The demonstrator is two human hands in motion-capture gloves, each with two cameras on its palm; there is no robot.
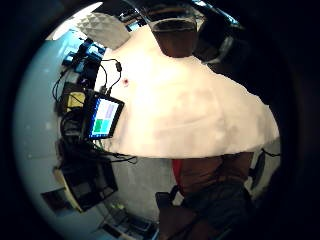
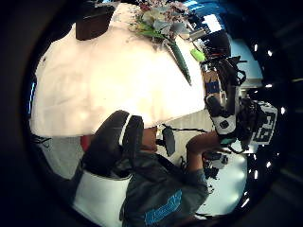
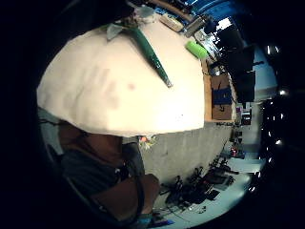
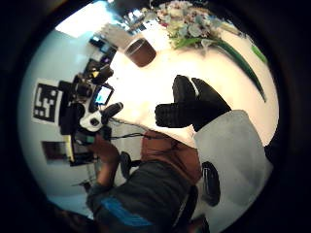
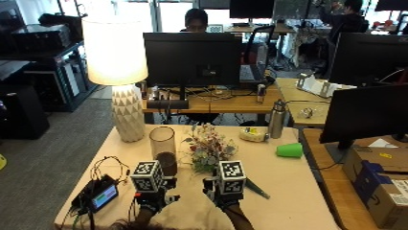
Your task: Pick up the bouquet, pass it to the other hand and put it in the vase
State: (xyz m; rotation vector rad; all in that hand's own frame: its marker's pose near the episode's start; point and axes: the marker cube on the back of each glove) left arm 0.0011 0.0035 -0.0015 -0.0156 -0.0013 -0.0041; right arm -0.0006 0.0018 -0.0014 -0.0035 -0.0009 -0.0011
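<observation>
The bouquet (image 5: 207,149) of pale flowers lies on the tan table (image 5: 287,191), its green wrapped stem (image 5: 255,187) pointing to the front right. It also shows in the palm views (image 2: 161,21) (image 4: 192,26) (image 3: 150,50). Just to its left stands the glass vase (image 5: 163,148) (image 1: 174,30) with a brown lower part. My left hand (image 5: 153,200) and right hand (image 5: 224,199) hover side by side above the table's front edge, short of the bouquet. Neither touches anything. The fingers (image 4: 192,104) of a hand look relaxed and hold nothing.
A white lamp (image 5: 124,96) stands at the back left. A small screen device (image 5: 102,195) with cables lies at the front left. A green cup (image 5: 290,150), a tape roll (image 5: 254,135) and a metal bottle (image 5: 276,120) sit at the back right.
</observation>
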